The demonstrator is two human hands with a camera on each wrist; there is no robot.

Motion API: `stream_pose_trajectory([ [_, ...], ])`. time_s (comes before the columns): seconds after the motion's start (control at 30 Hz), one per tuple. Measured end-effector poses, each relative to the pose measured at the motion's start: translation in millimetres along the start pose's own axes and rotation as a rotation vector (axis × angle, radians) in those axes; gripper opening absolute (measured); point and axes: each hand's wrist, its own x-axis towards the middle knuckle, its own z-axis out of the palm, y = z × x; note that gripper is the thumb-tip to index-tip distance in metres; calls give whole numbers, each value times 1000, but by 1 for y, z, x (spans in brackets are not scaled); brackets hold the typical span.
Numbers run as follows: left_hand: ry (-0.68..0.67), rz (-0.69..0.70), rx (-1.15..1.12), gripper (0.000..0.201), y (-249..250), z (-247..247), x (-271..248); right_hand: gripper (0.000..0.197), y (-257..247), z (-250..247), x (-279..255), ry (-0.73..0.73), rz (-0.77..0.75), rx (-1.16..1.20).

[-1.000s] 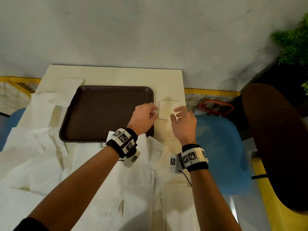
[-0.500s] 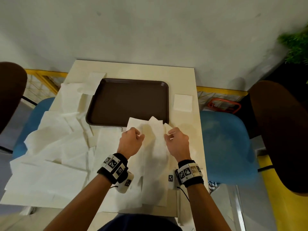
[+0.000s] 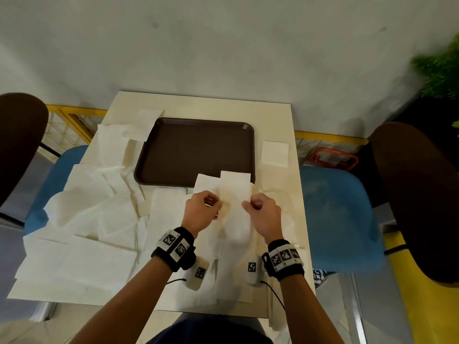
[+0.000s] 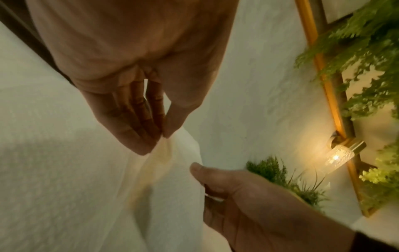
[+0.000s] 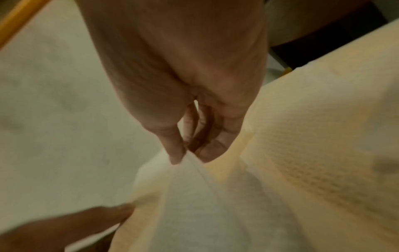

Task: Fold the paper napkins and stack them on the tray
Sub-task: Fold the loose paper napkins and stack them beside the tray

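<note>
A: Where is the napkin [image 3: 234,194] sitting relative to the fingers?

B: It is hanging between the two hands, lower centre of the head view. The left hand [image 3: 202,211] is pinching its left edge between thumb and fingertips; the right hand [image 3: 264,213] is pinching the right edge the same way. Both wrist views are confirming narrow pinches on the sheet. Its long axis is running from the top edge, overlapping the near rim of the tray [image 3: 196,150], down toward the person's body.

A: Which hand is nearer the tray?

B: Neither, really; they are level. The tray is lying straight ahead, above the hands in frame, with nothing on it apart from that overlapping top edge.

A: What is differing from half a second back?

B: The sheet's top edge is now looking squarer and flatter where it was peaked, and the hands are sitting a little higher. One folded square [image 3: 275,153] is staying put right of the tray. Loose napkins [image 3: 94,214] are lying at left.
</note>
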Motion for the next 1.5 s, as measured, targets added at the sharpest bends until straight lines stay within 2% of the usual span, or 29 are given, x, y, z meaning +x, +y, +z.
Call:
stream_pose_trajectory([
  [0.17, -113, 52, -199, 9, 25, -29, -13, 8, -21, -23, -23, -175, -43, 377],
  [0.33, -233, 138, -233, 17, 51, -52, -29, 12, -44, -40, -34, -221, -132, 466],
  [0.5, -251, 262, -266, 11, 70, -69, -42, 8, -64, -50, -37, -254, -217, 566],
  [0.53, -247, 292, -270, 16, 73, -71, -44, 9, -65, -51, -37, -255, -215, 598],
  [0.57, -244, 316, -273, 23, 76, -74, -46, 14, -68, -52, -37, -248, -220, 606],
  [0.63, -254, 352, -274, 22, 80, -78, -49, 27, -72, -54, -39, -245, -251, 614],
  [0.83, -303, 412, -294, 24, 85, -88, -53, 19, -77, -52, -40, -257, -300, 657],
  [0.97, -308, 433, -278, 26, 88, -92, -55, 26, -79, -50, -42, -303, -377, 655],
  [1.2, -382, 444, -285, 26, 92, -100, -59, 30, -84, -50, -41, -307, -376, 664],
  [1.4, -367, 391, -364, 30, 90, -98, -59, 33, -90, -52, -47, -308, -407, 713],
  [1.5, -354, 406, -406, 32, 89, -98, -60, 44, -90, -52, -47, -289, -386, 753],
])
